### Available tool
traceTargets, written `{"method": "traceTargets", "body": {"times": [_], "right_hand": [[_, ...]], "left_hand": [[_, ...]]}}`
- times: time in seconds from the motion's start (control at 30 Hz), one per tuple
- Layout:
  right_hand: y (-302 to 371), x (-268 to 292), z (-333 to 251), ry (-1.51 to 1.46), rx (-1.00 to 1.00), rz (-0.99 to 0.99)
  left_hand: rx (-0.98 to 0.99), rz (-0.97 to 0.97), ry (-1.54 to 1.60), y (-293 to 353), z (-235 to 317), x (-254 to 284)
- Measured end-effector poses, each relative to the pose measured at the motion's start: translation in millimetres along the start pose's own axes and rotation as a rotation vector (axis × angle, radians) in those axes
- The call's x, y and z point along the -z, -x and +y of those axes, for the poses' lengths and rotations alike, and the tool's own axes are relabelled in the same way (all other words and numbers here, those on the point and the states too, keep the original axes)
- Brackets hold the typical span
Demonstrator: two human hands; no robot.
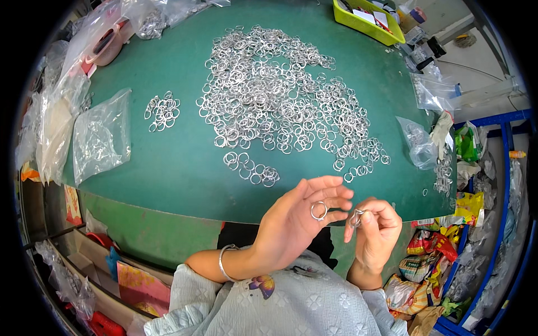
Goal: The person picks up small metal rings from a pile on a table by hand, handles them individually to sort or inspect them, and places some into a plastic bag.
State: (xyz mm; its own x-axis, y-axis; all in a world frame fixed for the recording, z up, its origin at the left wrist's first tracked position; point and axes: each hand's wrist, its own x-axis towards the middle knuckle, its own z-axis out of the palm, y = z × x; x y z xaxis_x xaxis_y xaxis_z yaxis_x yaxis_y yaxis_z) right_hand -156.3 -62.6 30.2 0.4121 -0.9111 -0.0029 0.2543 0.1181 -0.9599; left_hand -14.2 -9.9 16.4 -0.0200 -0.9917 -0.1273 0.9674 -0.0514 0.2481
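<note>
My left hand point(294, 215) is raised over the table's near edge, its fingers loosely extended and slightly apart. A silver metal ring point(319, 211) rests in it, against the palm side at the base of the fingers. Close by on the right, my right hand point(376, 229) pinches small metal rings point(356, 217) between thumb and fingertips; how many is unclear. Beyond both hands a large heap of similar metal rings point(263, 95) spreads over the green table point(174, 168). A short row of rings point(250, 169) lies nearer me, and a small separate cluster point(163, 111) sits left.
An empty-looking clear plastic bag point(103, 137) lies at the left, near a pink basket point(106, 47). A yellow-green tray point(370, 22) stands at the far right. More bags and loose rings point(443, 176) line the right edge, beside a blue-framed shelf point(504, 168).
</note>
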Motion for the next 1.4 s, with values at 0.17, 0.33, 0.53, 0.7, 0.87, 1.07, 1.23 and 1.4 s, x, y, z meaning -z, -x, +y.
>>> {"method": "traceTargets", "body": {"times": [0.17,0.33,0.53,0.7,0.87,1.07,1.23,1.4], "right_hand": [[-1,0,0,0.021,-0.008,-0.002],[-1,0,-1,0.0,-0.013,-0.022],[0,-3,-3,-0.025,-0.037,-0.074],[3,-2,-2,-0.104,-0.098,-0.108],[3,-3,-3,-0.155,-0.132,-0.143],[4,-5,-4,-0.097,-0.135,-0.142],[4,-8,-5,-0.065,-0.134,-0.136],[7,-10,-5,-0.066,-0.126,-0.128]], "left_hand": [[-0.018,-0.008,0.048,2,4,-10],[-0.018,0.047,-0.275,9,2,-7],[0.078,-0.07,-0.41,8,0,0],[0.047,-0.079,-0.396,9,1,0],[-0.019,-0.118,-0.356,10,0,3],[-0.073,-0.132,-0.338,11,-1,4],[-0.099,-0.137,-0.313,13,-1,4],[-0.11,-0.154,-0.291,15,-1,6]]}}
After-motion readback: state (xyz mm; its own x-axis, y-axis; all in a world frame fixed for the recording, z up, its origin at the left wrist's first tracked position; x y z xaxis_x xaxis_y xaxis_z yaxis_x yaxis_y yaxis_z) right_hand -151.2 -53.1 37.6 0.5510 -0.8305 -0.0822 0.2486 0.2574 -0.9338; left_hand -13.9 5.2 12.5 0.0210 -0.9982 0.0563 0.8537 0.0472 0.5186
